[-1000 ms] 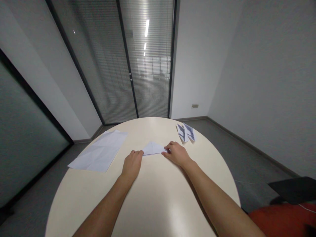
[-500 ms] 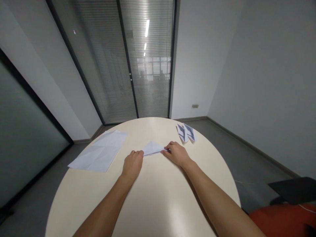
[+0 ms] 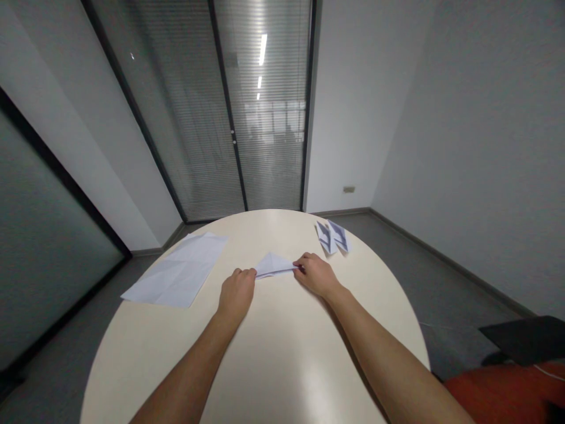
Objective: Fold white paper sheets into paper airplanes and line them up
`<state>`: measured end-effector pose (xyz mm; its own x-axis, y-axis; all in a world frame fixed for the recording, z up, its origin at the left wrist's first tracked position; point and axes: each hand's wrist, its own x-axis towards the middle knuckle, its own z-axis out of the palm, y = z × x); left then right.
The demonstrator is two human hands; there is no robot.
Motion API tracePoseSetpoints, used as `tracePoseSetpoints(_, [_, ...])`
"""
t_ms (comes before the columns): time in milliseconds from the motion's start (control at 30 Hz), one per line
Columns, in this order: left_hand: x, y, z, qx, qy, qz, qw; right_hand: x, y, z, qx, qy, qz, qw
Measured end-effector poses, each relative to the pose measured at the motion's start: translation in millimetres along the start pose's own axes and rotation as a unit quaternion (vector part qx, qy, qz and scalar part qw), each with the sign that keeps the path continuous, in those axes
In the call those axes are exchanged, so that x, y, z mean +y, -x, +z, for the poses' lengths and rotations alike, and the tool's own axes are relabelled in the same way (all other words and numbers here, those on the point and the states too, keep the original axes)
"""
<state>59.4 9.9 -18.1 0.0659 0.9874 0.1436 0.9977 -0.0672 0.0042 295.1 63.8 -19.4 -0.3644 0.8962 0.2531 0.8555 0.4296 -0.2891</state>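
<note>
A small folded white paper (image 3: 273,265), with a peaked top and a long lower edge, lies on the round cream table (image 3: 273,353) between my hands. My left hand (image 3: 238,287) is closed on its left corner, fingertips pressed together. At the right corner, my right hand (image 3: 314,274) pinches the paper between thumb and fingers. The underside of the paper is hidden.
A large creased white sheet (image 3: 180,271) lies at the table's left side. Two folded paper pieces (image 3: 325,238) rest side by side near the back right edge. Beyond the table at lower right are a red seat (image 3: 498,391) and a black flat object (image 3: 525,340).
The thumb of my right hand has drawn in under its fingers at the right corner. The paper's lower edge there now stands slightly apart in layers. My left hand has barely moved.
</note>
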Motion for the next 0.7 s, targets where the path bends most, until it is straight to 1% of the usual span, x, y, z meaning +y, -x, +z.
tracePoseSetpoints(200, [1.7, 0.0, -1.5, 0.005, -0.005, -0.004, 1.000, 3.6, -2.2, 4.4, 0.009, -0.033, 0.039, 0.999])
tracePoseSetpoints(333, [3.3, 0.5, -2.9, 0.009, -0.009, -0.026, 1.000, 6.6, -5.0, 6.0, 0.030, -0.057, 0.048, 0.997])
tracePoseSetpoints(467, [3.1, 0.6, -1.5, 0.027, 0.021, -0.047, 0.998, 8.4, -6.6, 5.9, 0.073, -0.069, 0.027, 0.995])
tracePoseSetpoints(600, [3.3, 1.5, 1.5, 0.052, 0.090, -0.062, 0.993, 9.0, -7.4, 5.6, 0.124, -0.074, -0.005, 0.989])
tracePoseSetpoints(700, [5.9, 2.7, 2.1, 0.058, 0.145, -0.065, 0.986, 8.6, -8.2, 5.1, 0.153, -0.069, -0.032, 0.985])
